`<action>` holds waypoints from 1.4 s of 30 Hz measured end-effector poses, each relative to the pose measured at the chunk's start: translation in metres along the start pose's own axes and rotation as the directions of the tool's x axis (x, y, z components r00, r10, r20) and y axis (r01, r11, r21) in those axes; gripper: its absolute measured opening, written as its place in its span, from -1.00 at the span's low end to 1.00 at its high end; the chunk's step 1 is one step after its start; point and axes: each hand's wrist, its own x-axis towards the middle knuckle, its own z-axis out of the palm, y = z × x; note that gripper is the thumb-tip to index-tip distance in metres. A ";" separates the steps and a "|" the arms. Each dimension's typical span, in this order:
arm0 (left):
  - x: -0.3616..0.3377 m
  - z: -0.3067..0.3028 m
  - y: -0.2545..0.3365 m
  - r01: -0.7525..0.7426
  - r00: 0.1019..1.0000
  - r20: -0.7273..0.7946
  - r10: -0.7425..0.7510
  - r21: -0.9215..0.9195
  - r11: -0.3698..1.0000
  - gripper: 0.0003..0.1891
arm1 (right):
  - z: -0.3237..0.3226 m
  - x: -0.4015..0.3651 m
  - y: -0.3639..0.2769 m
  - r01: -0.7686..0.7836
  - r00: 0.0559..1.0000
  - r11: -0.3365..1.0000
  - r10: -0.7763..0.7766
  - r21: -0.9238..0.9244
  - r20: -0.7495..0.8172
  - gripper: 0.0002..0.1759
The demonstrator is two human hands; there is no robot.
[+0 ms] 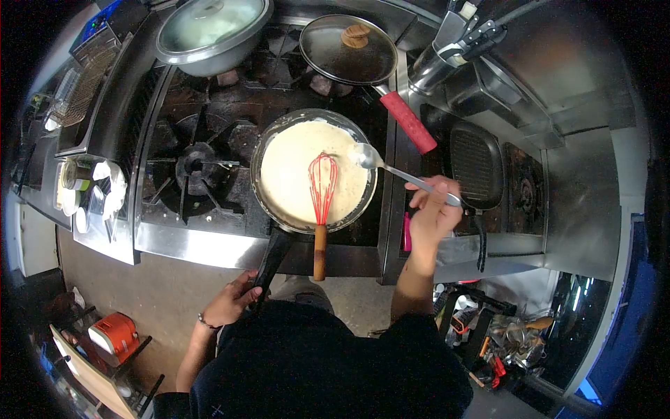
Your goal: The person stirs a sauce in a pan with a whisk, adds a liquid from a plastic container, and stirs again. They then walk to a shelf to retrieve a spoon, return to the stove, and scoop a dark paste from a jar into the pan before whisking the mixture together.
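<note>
Frying pan: dark round frying pan on the black gas stove, its black handle reaching past the steel front edge toward the person.
Sauce: smooth pale-cream sauce spread across the pan, with smears along the inner wall.
Whisk: red wire whisk with a brown wooden handle, its wires in the sauce, its handle crossing the near rim and front edge.
Spoon: long silver metal spoon, its bowl over the pan's right side; whether it touches the sauce, I cannot tell.
Right hand: right hand pinching the spoon's far end, to the right of the pan and well clear of its rim.
Left hand: left hand curled around the end of the pan's handle, nearer the body than the sauce.
Open room: bare burner grate left of the pan.
Right edge: black ridged grill pan beyond the right hand.
Far edge: round glass lid with a wooden knob, near a red-sleeved handle.
</note>
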 end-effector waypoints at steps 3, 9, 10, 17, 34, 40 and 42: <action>0.000 0.000 0.000 -0.032 0.999 0.006 0.032 -0.026 0.999 -0.55 | 0.015 0.005 0.034 0.142 0.980 0.942 -0.091 -0.305 0.177 -0.68; 0.006 -0.001 -0.022 -0.056 0.998 0.008 0.057 -0.068 0.996 -0.56 | 0.001 0.028 0.016 -0.367 0.930 0.885 0.349 0.285 0.112 -0.69; 0.006 -0.001 -0.017 -0.061 0.998 0.005 0.061 -0.054 0.997 -0.56 | 0.001 0.034 0.008 -0.452 0.892 0.803 0.417 0.387 0.175 -0.69; 0.003 -0.002 -0.014 -0.038 0.999 -0.026 0.042 0.127 0.991 -0.51 | 0.002 0.043 -0.085 -0.633 0.772 0.387 0.240 0.671 0.589 -0.67; -0.004 -0.001 0.012 -0.078 0.995 -0.069 0.077 -0.016 0.997 -0.52 | 0.022 0.020 -0.096 -0.570 0.822 0.447 0.289 0.690 0.491 -0.67; -0.007 0.004 0.058 -0.392 0.892 -0.221 0.394 0.055 0.918 -0.58 | 0.063 -0.080 -0.087 -0.469 0.737 0.817 0.151 0.337 0.659 -0.71; -0.003 0.014 0.062 -0.608 0.790 -0.269 0.551 -0.225 0.761 -0.57 | 0.071 -0.112 -0.083 -0.419 0.738 0.840 0.093 0.345 0.668 -0.82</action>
